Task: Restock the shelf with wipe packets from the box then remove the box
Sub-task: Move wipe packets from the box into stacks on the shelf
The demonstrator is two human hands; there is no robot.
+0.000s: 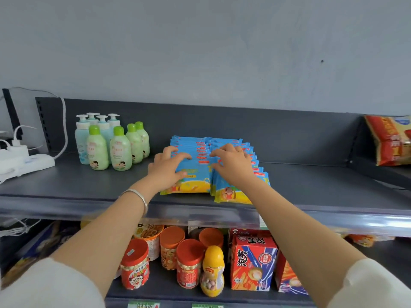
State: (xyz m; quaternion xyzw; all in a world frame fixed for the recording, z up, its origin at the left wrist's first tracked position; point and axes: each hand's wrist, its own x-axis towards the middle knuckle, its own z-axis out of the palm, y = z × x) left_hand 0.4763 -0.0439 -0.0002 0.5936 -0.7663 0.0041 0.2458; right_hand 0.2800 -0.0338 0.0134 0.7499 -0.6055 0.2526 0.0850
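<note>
Mostly done: blue-and-yellow plastic wipe packets (189, 185) rowed on grey metal shelf (89, 183), left hand (166, 167) and right hand (233, 165) curled over them; box unseen, removal pending.

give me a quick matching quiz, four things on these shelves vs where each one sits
1 wipe packets
2 green-capped bottles
3 power strip
4 red snack box

a far left end of upper shelf
b lower shelf
c middle of upper shelf
d upper shelf, just left of the packets

Pairs: 1-c, 2-d, 3-a, 4-b
</note>
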